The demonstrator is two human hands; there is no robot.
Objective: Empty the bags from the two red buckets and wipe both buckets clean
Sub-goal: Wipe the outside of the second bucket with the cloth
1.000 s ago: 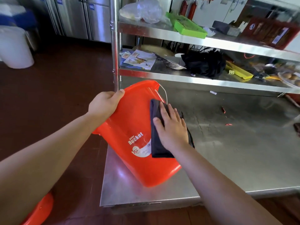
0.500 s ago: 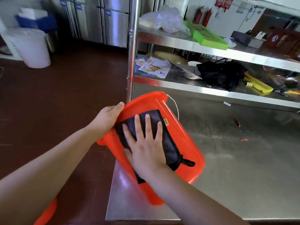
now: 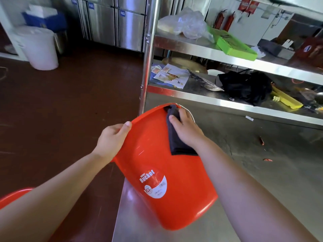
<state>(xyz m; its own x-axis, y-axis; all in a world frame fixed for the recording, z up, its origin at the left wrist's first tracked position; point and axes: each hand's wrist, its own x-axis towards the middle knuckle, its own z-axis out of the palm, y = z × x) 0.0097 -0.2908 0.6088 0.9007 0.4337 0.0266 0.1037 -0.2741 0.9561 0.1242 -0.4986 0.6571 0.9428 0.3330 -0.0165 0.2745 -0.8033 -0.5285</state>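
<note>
Two bare forearms reach in from the bottom edge. Second bucket (image 3: pixel 12 198), red, shows only as a rim sliver at lower left under the left forearm, down by the brown floor (image 3: pixel 70 105). Main bucket (image 3: pixel 167 180), red, lies tilted on its side at the near left corner of the steel table (image 3: pixel 262 172), base toward the camera, mouth pointing away; white "Bucket" label faces up. Left hand (image 3: pixel 111 138) grips the rim on the left side, thumb on top of the rim edge, other fingers curled under out of view. Right hand (image 3: pixel 186 130) presses a dark cloth (image 3: pixel 176 137) flat against the bucket's outer wall near the rim, fingers mostly straight and spread on the cloth; the cloth's far end folds over the rim. Thin wire handle just shows beside the right fingers. Small red scraps (image 3: pixel 267 160) lie on the table right of the bucket, well apart from it. Behind the table, a steel rack: lower shelf (image 3: pixel 192 95) holds papers (image 3: pixel 172 75), a black bag (image 3: pixel 244 86) and a yellow item (image 3: pixel 286 100); upper shelf has a clear plastic bag (image 3: pixel 187 23) and a green tray (image 3: pixel 232 44). Far left, a white bin (image 3: pixel 39 48) stands on the floor with a blue box (image 3: pixel 45 20) behind. Steel cabinet doors (image 3: pixel 111 21) line the back wall, two red extinguishers (image 3: pixel 225 20) to the right.
</note>
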